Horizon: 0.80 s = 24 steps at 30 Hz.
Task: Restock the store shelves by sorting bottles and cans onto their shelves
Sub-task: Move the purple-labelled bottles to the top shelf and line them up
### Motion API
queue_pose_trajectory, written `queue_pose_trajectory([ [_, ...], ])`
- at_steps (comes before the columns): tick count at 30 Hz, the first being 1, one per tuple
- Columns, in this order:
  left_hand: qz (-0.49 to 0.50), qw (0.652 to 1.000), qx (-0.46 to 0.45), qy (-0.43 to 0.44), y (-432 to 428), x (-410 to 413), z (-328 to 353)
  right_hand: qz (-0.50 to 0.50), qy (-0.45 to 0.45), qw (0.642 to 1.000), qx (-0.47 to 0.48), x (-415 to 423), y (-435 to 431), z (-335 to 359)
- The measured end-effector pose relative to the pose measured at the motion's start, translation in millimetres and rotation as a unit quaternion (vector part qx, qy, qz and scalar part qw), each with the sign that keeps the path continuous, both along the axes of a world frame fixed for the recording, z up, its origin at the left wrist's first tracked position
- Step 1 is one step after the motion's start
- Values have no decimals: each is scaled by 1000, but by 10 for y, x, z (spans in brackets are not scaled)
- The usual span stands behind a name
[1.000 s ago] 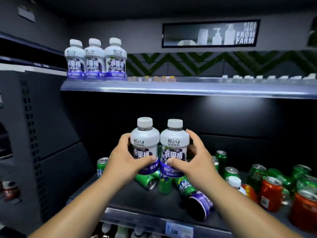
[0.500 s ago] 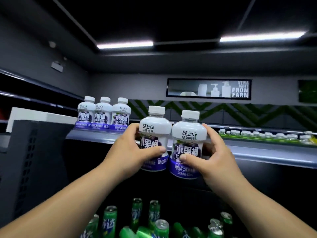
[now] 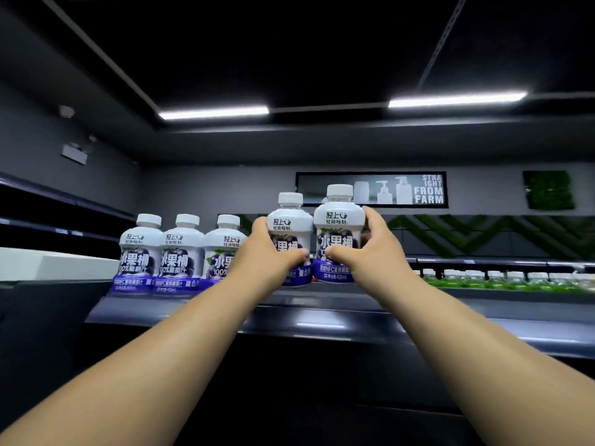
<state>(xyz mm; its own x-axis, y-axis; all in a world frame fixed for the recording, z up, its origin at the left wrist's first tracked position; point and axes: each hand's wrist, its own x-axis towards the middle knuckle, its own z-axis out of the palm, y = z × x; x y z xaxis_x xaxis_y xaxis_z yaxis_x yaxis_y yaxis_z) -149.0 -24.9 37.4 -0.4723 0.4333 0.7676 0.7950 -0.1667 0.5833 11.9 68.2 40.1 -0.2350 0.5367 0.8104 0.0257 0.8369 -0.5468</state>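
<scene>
My left hand (image 3: 269,252) grips a white juice bottle with a purple label (image 3: 290,225). A matching second juice bottle (image 3: 338,220) is gripped by my right hand (image 3: 370,249). Both bottles are upright, side by side and touching, at the level of the grey top shelf (image 3: 322,313), their bases just over its surface. Whether they rest on it I cannot tell. To their left, three identical bottles (image 3: 174,252) stand in a row on the same shelf; my left hand covers part of the nearest one.
A white block (image 3: 48,263) sits at the far left. Behind the shelf on the right runs a row of small white-capped bottles (image 3: 502,278). A wall sign (image 3: 372,189) hangs at the back. Below the shelf all is dark.
Both hands have lifted the two bottles from the lower shelf with its cans up to the top shelf, beside the row of three. The view has tilted upward; the cans are out of sight.
</scene>
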Motion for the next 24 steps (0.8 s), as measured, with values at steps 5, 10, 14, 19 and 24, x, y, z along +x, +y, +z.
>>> queue_pose_trajectory([
  [5,48,998,-43,22,256,-127,-192,-64,-61,996,-5,-139,204,-160],
  [10,84,995,1,45,300,-176,-273,-67,-113,991,5,-131,223,-179],
  [14,104,992,41,58,302,-150,-329,-81,-131,988,21,-134,191,-196],
  [19,126,985,42,111,276,-172,-348,-90,-157,983,26,-144,147,-189],
  [24,271,934,77,219,191,-357,-355,-84,-210,973,36,-181,73,-179],
])
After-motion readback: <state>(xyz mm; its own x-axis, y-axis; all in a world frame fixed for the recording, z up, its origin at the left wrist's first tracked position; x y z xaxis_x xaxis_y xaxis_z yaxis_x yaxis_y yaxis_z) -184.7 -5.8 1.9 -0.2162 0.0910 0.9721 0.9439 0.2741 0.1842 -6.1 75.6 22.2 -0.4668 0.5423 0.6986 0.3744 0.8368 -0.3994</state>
